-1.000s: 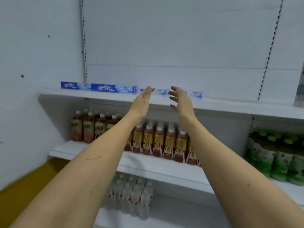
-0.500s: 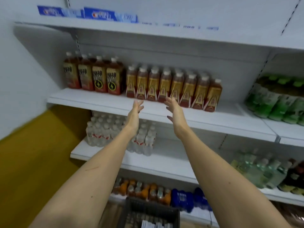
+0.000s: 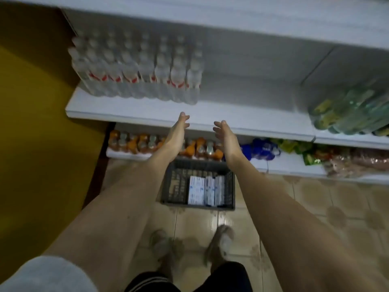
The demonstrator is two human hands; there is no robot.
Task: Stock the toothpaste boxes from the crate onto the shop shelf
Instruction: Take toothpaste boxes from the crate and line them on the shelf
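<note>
Head view: left hand (image 3: pixel 177 131) and right hand (image 3: pixel 226 138) at frame centre, fingers straight, holding nothing, palms facing. Below them, dark crate (image 3: pixel 168 186) on tiled floor (image 3: pixel 315 207), toothpaste boxes (image 3: pixel 205 190) inside, right half.

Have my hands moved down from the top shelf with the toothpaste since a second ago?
Yes. The left hand and right hand, both empty, are now lower, level with the water-bottle shelf, above the crate.

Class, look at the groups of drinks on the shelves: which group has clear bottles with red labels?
The clear water bottles on the upper white shelf, at its left end. The orange bottles stand lower; the green bottles are at right.
</note>
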